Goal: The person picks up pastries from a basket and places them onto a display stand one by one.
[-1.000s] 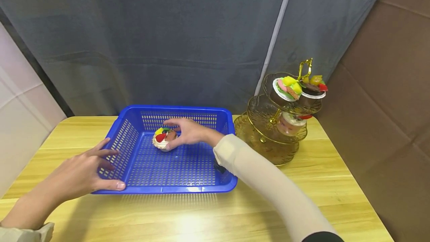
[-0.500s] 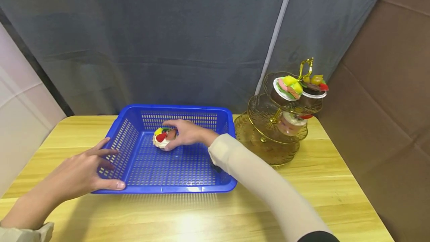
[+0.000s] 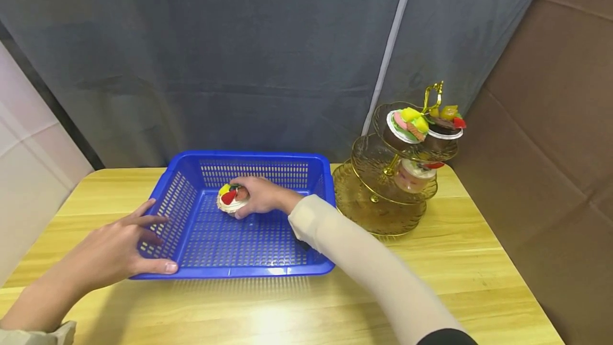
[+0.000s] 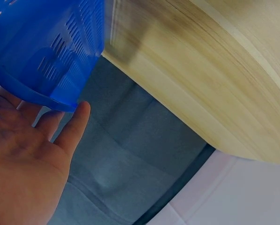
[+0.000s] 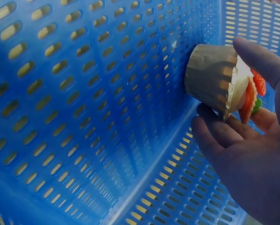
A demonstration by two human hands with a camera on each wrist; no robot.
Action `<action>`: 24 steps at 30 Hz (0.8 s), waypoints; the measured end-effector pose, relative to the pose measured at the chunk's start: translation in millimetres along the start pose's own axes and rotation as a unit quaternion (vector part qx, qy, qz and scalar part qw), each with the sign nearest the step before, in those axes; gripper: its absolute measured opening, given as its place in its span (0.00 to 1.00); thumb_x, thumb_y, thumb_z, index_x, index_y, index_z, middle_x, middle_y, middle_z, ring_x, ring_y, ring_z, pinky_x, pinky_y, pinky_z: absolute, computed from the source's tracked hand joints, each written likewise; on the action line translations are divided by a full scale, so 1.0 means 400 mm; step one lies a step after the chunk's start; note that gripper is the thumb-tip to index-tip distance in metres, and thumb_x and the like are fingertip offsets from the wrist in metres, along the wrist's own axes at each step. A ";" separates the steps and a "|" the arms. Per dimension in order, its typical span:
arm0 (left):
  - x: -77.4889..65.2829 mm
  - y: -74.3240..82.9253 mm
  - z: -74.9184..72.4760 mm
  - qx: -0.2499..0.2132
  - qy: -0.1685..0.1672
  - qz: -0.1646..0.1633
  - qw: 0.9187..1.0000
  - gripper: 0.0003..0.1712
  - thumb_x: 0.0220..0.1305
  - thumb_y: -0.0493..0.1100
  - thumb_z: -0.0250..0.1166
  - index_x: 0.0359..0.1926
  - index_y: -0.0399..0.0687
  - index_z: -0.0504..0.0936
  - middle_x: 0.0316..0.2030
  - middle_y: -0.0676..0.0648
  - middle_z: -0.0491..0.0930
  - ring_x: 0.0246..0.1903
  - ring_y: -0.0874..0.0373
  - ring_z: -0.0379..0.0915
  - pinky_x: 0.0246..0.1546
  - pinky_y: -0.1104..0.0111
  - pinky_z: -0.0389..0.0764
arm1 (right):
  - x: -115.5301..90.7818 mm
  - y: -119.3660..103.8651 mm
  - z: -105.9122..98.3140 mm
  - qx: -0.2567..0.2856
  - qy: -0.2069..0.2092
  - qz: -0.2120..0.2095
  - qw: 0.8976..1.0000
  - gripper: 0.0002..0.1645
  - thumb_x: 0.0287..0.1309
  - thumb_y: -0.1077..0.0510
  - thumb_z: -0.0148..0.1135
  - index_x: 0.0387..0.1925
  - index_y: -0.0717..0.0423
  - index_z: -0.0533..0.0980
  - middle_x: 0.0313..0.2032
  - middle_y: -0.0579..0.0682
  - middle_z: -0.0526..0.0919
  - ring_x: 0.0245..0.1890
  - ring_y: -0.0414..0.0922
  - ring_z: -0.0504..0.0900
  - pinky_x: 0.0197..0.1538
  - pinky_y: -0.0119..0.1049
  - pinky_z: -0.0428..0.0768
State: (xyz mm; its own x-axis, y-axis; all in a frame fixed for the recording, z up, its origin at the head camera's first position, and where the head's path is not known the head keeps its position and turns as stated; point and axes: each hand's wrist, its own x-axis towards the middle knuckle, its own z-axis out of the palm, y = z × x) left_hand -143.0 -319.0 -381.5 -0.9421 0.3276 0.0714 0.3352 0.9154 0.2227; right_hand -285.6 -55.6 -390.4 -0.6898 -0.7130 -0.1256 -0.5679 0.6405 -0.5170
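A cupcake [image 3: 230, 199] with white cream, a red strawberry slice and yellow fruit stands inside the blue plastic basket [image 3: 230, 271]. My right hand [image 3: 263, 196] holds it from the right side, fingers at the far side and thumb at the near side. In the right wrist view the cupcake's brown paper cup [image 5: 210, 75] shows between thumb and fingers, close to the basket's perforated floor. My left hand [image 3: 119, 244] grips the basket's near left corner. Its thumb lies on the front rim and its fingers hook over the left rim, also seen in the left wrist view.
Right of the basket stands a three-tier gold-rimmed stand [image 3: 383, 222]. Two cupcakes, one with a pale green topping [image 3: 407, 124] and one chocolate [image 3: 442, 134], sit on its top tier; a pink dessert cup [image 3: 414, 174] sits on the middle one. A grey curtain [image 3: 239, 68] hangs behind the wooden table [image 3: 239, 315].
My right hand has moved in a little leftward and closed in on the cupcake, its fingers now against it. The left hand stays at the basket corner.
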 end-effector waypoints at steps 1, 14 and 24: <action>-0.001 0.000 0.001 0.000 0.001 0.000 1.000 0.43 0.42 0.72 0.74 0.45 0.39 0.88 0.54 0.36 0.81 0.64 0.26 0.60 0.38 0.33 0.75 | 0.001 0.000 0.002 -0.004 0.001 0.000 1.000 0.48 0.49 0.53 0.77 0.71 0.56 0.66 0.65 0.53 0.74 0.65 0.44 0.72 0.65 0.27 0.63; 0.002 0.000 0.002 -0.002 0.003 -0.001 1.000 0.48 0.41 0.72 0.75 0.49 0.36 0.85 0.51 0.36 0.83 0.62 0.25 0.62 0.39 0.34 0.75 | 0.005 -0.006 0.016 -0.027 0.043 0.003 0.999 0.44 0.47 0.50 0.78 0.66 0.54 0.71 0.59 0.49 0.79 0.59 0.41 0.76 0.61 0.28 0.68; 0.000 -0.002 0.003 -0.002 0.011 0.005 1.000 0.44 0.40 0.72 0.75 0.46 0.39 0.87 0.55 0.34 0.79 0.62 0.26 0.63 0.38 0.35 0.76 | -0.002 -0.013 0.022 -0.043 0.047 0.003 0.998 0.44 0.45 0.47 0.78 0.65 0.53 0.74 0.53 0.45 0.83 0.49 0.37 0.78 0.52 0.25 0.71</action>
State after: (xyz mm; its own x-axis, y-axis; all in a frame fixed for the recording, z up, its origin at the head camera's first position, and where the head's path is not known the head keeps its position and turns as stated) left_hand -143.4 -319.3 -382.9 -0.9387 0.3311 0.0956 0.3444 0.9111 0.2263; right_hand -277.9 -60.9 -395.2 -0.7296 -0.6823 -0.0463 -0.5976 0.6690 -0.4420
